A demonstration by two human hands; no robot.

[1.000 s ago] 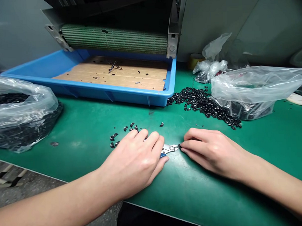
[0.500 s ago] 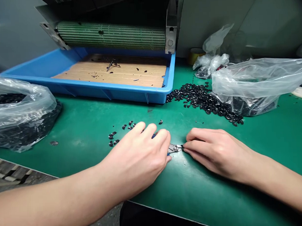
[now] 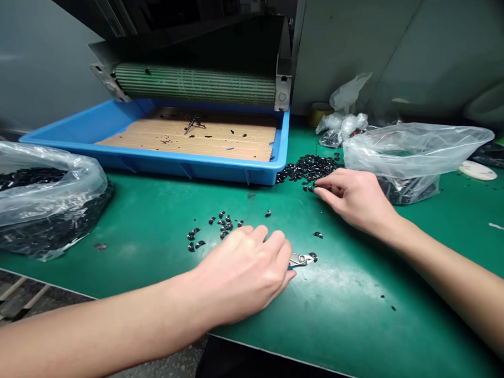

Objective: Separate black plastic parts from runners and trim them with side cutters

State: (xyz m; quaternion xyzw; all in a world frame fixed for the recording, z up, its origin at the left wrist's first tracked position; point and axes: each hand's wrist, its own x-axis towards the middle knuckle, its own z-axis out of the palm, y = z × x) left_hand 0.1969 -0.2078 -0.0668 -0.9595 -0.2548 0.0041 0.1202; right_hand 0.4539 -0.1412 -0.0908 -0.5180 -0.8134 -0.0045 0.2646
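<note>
The right hand (image 3: pixel 355 198) is sitting with its fingers half-curled at the near edge of the pile of black pieces (image 3: pixel 309 168) — whether it's pinching one, I can't tell. The left hand (image 3: pixel 243 273) is closing over blue-handled cutters (image 3: pixel 301 259), their long axis running rightward toward a black piece (image 3: pixel 313 257) at the tip.

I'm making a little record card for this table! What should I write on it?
Left hand: on the blue handles of small metal cutters
Right hand: fingertips at the edge of a pile of black pieces
Nearby: a small scatter of black pieces
Table top: green mat
Rest: blue tray under a green roller; two clear plastic bags
</note>
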